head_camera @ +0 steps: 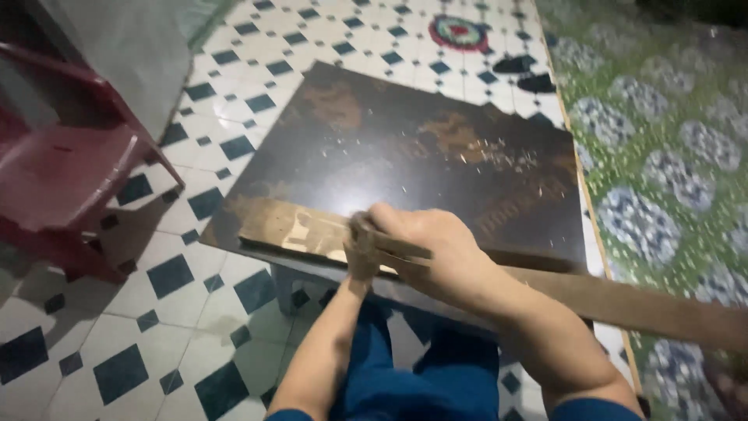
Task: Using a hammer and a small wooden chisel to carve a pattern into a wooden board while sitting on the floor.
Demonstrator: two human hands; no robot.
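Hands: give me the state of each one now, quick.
Left hand: blurred, pressed on the wooden strip at the edge of the dark board; grip cannot be told.
Right hand: closed around the wooden strip.

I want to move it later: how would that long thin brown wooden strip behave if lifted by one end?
The long thin brown wooden strip probably stays fairly stiff, since it overhangs the dark board without visible sag. Being thin, it is likely light. It may pivot or tip once the right hand and left hand release it.
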